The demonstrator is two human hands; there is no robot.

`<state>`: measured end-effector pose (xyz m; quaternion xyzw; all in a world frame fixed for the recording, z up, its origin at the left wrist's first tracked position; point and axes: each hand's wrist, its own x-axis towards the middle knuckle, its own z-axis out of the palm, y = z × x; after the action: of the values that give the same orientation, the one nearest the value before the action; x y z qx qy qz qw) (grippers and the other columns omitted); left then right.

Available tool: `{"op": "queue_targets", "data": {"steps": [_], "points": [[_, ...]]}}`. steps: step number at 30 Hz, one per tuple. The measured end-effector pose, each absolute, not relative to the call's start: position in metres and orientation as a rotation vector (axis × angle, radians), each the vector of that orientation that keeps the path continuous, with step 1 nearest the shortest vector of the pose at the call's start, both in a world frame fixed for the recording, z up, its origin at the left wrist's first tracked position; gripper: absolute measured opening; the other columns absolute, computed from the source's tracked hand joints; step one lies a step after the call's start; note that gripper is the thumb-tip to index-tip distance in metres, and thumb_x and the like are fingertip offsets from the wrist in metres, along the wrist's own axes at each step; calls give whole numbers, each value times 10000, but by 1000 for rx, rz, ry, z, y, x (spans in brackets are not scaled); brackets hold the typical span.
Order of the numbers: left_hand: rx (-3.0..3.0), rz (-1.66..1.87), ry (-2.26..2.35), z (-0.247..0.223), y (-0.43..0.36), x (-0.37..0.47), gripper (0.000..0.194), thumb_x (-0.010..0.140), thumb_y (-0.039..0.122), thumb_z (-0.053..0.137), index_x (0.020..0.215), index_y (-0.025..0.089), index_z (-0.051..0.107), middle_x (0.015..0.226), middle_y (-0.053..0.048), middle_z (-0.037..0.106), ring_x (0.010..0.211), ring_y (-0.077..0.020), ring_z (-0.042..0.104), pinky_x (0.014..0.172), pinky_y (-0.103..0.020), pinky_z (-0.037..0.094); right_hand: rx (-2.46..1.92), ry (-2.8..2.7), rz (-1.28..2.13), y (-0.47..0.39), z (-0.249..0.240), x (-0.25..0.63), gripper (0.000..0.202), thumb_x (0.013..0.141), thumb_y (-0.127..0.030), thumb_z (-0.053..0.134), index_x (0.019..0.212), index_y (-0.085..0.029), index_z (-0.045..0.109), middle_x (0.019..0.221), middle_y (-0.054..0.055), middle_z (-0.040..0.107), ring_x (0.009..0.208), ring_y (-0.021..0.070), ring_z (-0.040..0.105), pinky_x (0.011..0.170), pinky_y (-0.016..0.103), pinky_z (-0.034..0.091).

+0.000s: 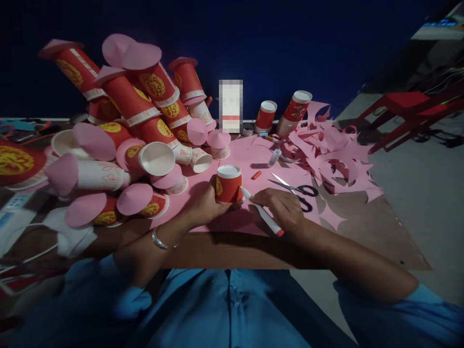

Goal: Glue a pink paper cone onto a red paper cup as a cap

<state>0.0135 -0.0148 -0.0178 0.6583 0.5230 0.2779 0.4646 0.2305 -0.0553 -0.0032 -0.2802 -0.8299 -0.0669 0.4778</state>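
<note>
"So, what crowds the hands?"

"On the left, a big heap of decorated cups, many topped with pink paper cones, reaches close to the left forearm. Just beyond the right hand lie open scissors, with a small red cap and a glue stick near them. Pink scraps are piled farther right, and two cups are set apart at the back."

"And the cup being worked on?"

"The red cup is between the hands, its white round end facing up. The left hand is wrapped around it; the right grasps a white marker whose tip is at the cup's right side. I can't tell whether it touches."

"What's underneath?"

"Pink paper, spread on a brown wooden table. Behind is a dark blue wall, with a blurred pale panel upright before it. A red stool stands to the right on a grey floor."
</note>
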Motion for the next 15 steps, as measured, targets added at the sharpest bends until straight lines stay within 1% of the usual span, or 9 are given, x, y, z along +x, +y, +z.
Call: {"op": "queue_targets", "data": {"steps": [5, 11, 15], "points": [[1609, 676, 1265, -18, -14, 13, 633, 685, 449, 905, 1160, 192, 574, 1118, -102, 763, 982, -276, 742, 857, -412, 598, -714, -2019, -169, -55, -7, 232, 153, 947, -80, 657, 1051, -185, 619, 761, 13, 709, 674, 158, 693, 606, 274, 554], [1593, 715, 1192, -15, -15, 15, 579, 686, 426, 905, 1109, 188, 590, 1106, -97, 757, 968, -256, 741, 815, -377, 598, -698, -1994, -183, -53, -3, 229, 154, 947, -63, 641, 1040, -183, 614, 730, 15, 711, 643, 155, 694, 587, 266, 553], [1613, 669, 1288, -12, -15, 15, 674, 667, 452, 908, 1184, 188, 564, 1146, -104, 753, 995, -274, 738, 814, -383, 592, -648, -1972, -222, -53, 0, 230, 201, 923, -68, 664, 1088, -179, 635, 737, 23, 732, 657, 172, 718, 605, 275, 583]]}}
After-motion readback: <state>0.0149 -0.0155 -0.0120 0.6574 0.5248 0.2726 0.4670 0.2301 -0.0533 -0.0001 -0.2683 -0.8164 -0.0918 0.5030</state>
